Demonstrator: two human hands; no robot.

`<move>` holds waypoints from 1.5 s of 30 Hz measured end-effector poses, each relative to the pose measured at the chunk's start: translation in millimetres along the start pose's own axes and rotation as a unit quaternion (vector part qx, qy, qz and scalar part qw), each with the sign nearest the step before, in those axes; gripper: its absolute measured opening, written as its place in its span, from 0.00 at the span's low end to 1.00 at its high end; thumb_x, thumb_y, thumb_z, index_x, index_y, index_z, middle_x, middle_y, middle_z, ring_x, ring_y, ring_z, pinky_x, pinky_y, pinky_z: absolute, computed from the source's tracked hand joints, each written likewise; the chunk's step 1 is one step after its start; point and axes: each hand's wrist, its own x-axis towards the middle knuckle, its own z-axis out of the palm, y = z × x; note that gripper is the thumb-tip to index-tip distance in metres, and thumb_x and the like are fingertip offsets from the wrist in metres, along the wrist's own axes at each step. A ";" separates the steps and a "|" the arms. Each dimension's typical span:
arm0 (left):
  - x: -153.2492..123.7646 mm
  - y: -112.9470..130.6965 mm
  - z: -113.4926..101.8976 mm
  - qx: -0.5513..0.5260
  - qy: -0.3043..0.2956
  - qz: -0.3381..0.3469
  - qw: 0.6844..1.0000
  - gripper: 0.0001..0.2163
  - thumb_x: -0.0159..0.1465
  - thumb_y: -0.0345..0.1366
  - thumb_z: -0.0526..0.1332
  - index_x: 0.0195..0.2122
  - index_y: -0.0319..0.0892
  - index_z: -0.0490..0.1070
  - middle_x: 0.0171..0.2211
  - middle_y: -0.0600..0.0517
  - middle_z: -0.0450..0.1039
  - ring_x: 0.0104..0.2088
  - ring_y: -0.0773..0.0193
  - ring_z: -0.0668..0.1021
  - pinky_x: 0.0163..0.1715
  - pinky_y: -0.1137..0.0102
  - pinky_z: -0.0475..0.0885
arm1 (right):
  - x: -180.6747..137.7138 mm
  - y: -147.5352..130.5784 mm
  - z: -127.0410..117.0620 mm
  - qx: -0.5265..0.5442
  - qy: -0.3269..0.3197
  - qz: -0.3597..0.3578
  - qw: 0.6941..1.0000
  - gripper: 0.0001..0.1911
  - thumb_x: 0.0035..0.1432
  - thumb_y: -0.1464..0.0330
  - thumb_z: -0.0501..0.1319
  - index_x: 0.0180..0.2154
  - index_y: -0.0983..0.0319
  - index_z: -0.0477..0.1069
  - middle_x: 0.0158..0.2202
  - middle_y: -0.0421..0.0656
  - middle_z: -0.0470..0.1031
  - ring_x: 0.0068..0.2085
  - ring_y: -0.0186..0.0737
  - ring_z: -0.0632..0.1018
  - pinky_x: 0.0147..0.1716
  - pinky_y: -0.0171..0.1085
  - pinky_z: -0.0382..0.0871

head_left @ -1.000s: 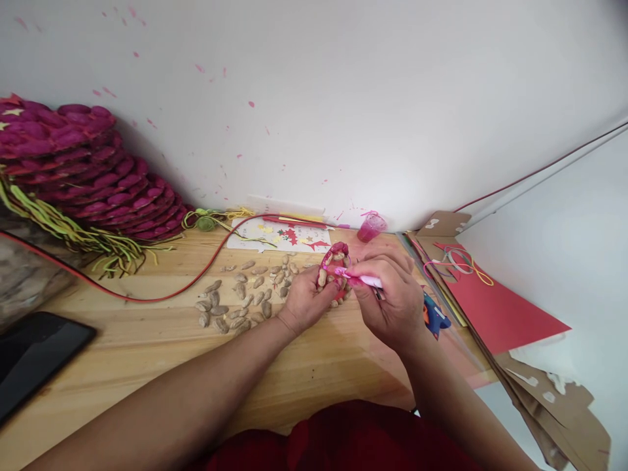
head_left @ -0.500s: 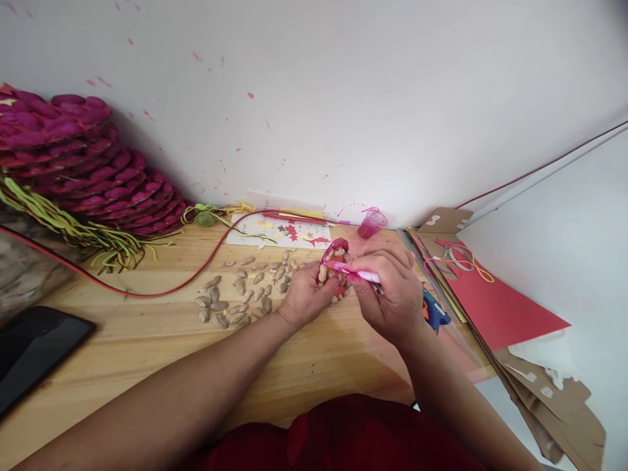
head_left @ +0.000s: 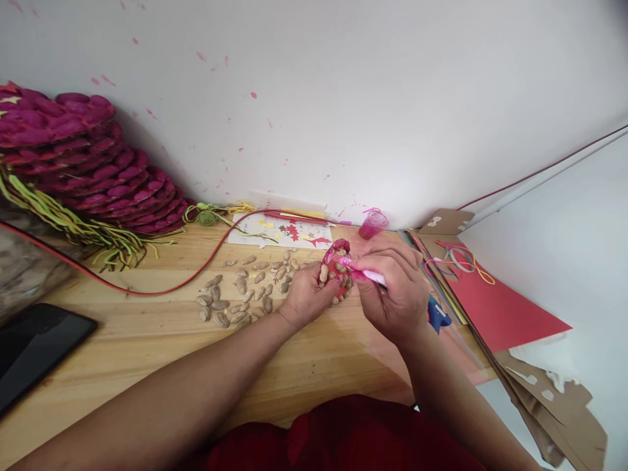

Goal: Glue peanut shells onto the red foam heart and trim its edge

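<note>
My left hand [head_left: 309,293] pinches the near left edge of a small red piece ringed with peanuts [head_left: 340,246], the far ones painted magenta and the others bare. In my right hand [head_left: 392,288] is a paintbrush [head_left: 371,277] with a pale handle, its pink-wet tip at the piece. The fingers of my right hand are closed round the handle. Left of my left hand, several unpainted peanuts [head_left: 240,286] lie loose on the wooden table [head_left: 196,373]. A clear cup with pink paint [head_left: 373,224] stands beyond my right hand, near the wall.
Stacked magenta peanut rings [head_left: 112,176] stand at the left with yellow-green yarn [head_left: 118,242]. A red cord [head_left: 171,292] crosses the table. Paper with cut-outs [head_left: 279,230] lies behind; a phone [head_left: 44,353] is at left. Red card [head_left: 500,294], cardboard [head_left: 554,405] and a blue tool [head_left: 438,314] are right.
My right hand has shifted slightly right, drawing the paintbrush tip back across the ring. My left hand still grips the piece. The whole view has shifted slightly.
</note>
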 end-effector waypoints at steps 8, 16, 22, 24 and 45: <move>1.7 1.2 0.4 -0.087 -0.014 -0.020 0.996 0.07 0.58 0.39 0.63 0.28 0.42 0.73 0.25 0.54 0.74 0.27 0.66 0.73 0.31 0.72 0.69 | -7.1 5.8 -1.8 0.046 -0.007 0.065 0.997 0.04 0.65 0.71 0.62 0.41 0.57 0.73 0.35 0.42 0.77 0.42 0.46 0.76 0.44 0.46 0.66; 0.7 1.8 0.0 -0.102 -0.017 -0.021 0.994 0.05 0.57 0.36 0.63 0.25 0.42 0.73 0.22 0.56 0.73 0.24 0.67 0.73 0.28 0.73 0.69 | -9.3 7.3 3.5 0.095 0.000 0.080 0.992 0.05 0.66 0.72 0.61 0.42 0.56 0.72 0.36 0.41 0.78 0.41 0.44 0.76 0.44 0.46 0.68; 1.1 4.0 0.1 -0.109 -0.011 -0.060 0.992 0.06 0.56 0.39 0.64 0.27 0.42 0.75 0.22 0.55 0.75 0.23 0.66 0.74 0.27 0.73 0.69 | -9.9 10.3 3.6 0.077 0.005 0.089 0.993 0.05 0.65 0.73 0.61 0.40 0.57 0.72 0.35 0.42 0.78 0.41 0.45 0.76 0.44 0.46 0.67; 1.2 4.4 0.0 -0.120 -0.016 -0.067 0.990 0.07 0.55 0.39 0.65 0.28 0.41 0.76 0.23 0.55 0.75 0.23 0.66 0.74 0.26 0.73 0.69 | -9.3 10.4 3.6 0.089 0.010 0.092 0.992 0.05 0.66 0.73 0.61 0.41 0.57 0.72 0.36 0.42 0.78 0.42 0.45 0.76 0.44 0.46 0.67; 2.2 4.3 1.4 -0.187 -0.028 -0.134 0.973 0.15 0.51 0.46 0.71 0.33 0.40 0.80 0.29 0.51 0.81 0.28 0.63 0.79 0.33 0.69 0.76 | -16.7 20.6 11.6 0.136 0.060 0.156 0.977 0.03 0.67 0.69 0.60 0.41 0.57 0.73 0.37 0.42 0.79 0.40 0.43 0.78 0.42 0.44 0.70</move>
